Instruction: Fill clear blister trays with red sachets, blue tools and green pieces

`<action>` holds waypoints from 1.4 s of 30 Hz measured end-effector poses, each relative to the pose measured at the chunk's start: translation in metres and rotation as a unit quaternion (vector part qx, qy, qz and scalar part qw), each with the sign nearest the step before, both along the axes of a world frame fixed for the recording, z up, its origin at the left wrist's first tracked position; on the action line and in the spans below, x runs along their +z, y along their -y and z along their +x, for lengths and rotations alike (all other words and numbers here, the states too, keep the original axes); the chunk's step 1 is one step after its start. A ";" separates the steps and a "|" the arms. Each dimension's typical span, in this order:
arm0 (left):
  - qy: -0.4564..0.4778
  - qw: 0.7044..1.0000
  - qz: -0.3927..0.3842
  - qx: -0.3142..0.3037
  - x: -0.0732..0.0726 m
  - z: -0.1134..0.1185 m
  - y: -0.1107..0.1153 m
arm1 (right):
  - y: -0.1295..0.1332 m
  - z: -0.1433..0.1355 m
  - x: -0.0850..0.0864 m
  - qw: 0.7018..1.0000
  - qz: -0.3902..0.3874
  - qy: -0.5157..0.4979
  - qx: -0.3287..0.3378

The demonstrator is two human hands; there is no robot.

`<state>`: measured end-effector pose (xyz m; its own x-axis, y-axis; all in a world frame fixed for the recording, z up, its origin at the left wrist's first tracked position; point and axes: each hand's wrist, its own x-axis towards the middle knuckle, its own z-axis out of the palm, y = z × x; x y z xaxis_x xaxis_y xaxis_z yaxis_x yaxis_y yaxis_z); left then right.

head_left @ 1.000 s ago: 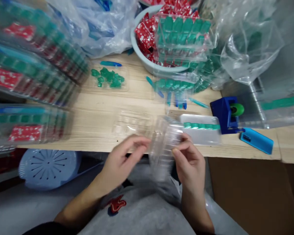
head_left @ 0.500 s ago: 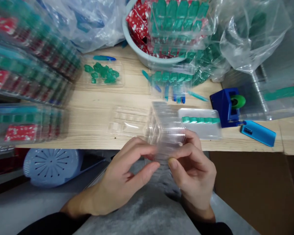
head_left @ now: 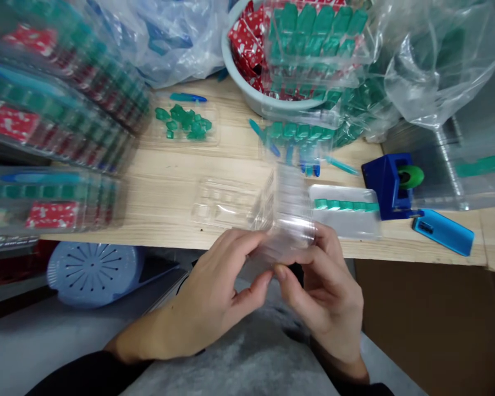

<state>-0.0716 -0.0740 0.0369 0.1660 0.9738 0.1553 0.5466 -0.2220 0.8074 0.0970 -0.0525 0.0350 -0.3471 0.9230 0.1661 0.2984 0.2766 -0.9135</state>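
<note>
A stack of nested clear plastic trays is held up between both my hands, just over the table's front edge. My left hand grips the stack's near left side, thumb and fingers curled round it. On the right, my right hand pinches the near edge with thumb and index finger, other fingers behind the stack. Beyond my left hand an empty clear tray lies on the wooden table. To the stack's right sits a clear tray with a row of green pieces, partly hidden by the stack.
Filled packs stand stacked at left. A tray of green pieces lies behind, near a round basin with red packets. At right are a blue tape dispenser and a blue phone. Plastic bags crowd the back.
The view has shifted slightly, so the table's things sit a little farther right. Both hands still hold the stack, and the thumbs have come closer together.
</note>
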 end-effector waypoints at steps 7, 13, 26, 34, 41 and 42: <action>-0.025 1.000 -0.014 -0.007 0.004 0.002 -0.001 | 0.002 -0.003 0.004 0.999 0.009 0.028 -0.015; -0.082 0.996 0.021 0.024 0.003 0.008 0.001 | 0.003 -0.006 0.003 0.997 0.034 0.069 -0.018; -0.001 0.995 0.014 0.100 -0.003 -0.017 0.004 | 0.002 0.011 0.001 0.986 0.084 0.074 -0.121; -0.006 1.000 -0.002 0.019 -0.010 0.014 0.006 | 0.008 -0.005 -0.006 0.995 0.060 0.056 -0.058; -0.002 0.998 -0.039 -0.051 -0.007 0.004 0.005 | 0.008 -0.002 -0.007 0.997 0.045 0.051 -0.037; -0.009 0.999 -0.029 -0.041 -0.009 0.006 0.005 | 0.008 -0.003 -0.008 0.997 0.048 0.055 -0.034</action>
<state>-0.0657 -0.0795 0.0282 0.2477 0.9642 0.0950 0.5434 -0.2194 0.8103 0.0939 -0.0608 0.0274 -0.3057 0.9263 0.2202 0.4154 0.3379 -0.8446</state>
